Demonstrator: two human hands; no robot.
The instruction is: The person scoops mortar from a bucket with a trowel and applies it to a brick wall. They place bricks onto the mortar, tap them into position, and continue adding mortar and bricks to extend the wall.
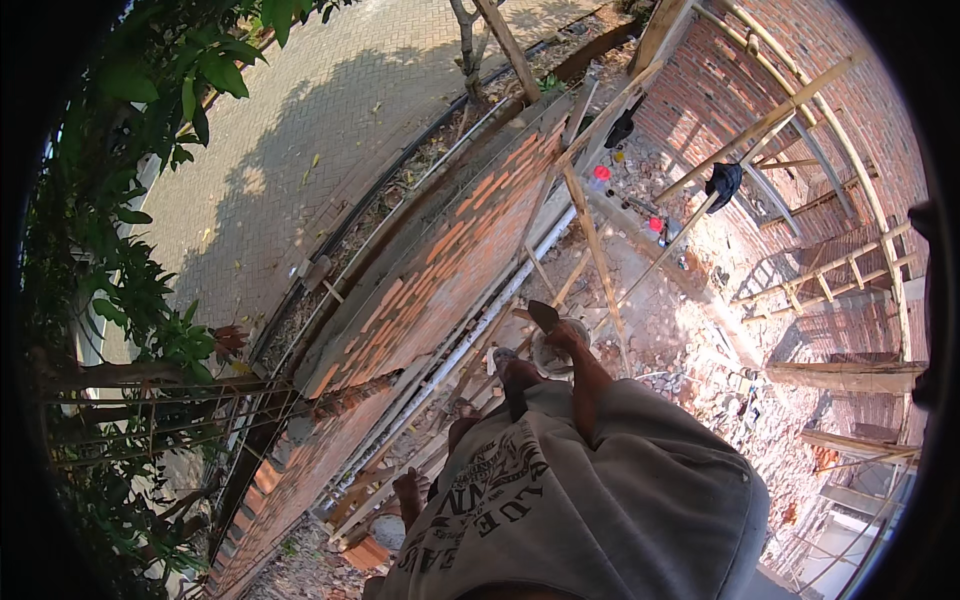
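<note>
My right hand (567, 338) is closed around the handle of a trowel (543, 316). Its dark, pointed blade is tilted up toward the far left. Just below that hand is a round bucket (551, 358), partly covered by my hand and forearm; its contents are hard to make out. Off to the left, low by my shirt, my left hand (408, 488) appears with its fingers apart and nothing visible in them. It hangs over wooden planks (385, 500), close to a small stack of orange bricks (366, 556). My lower body is mostly hidden by my grey shirt.
A brick wall (470, 235) with wet grey mortar runs diagonally along my left. Bamboo and timber poles (597, 250) cross ahead. Rubble-covered ground (690, 350) lies well below on the right, before another brick wall (850, 110). Dark cloth (723, 185) hangs from a pole.
</note>
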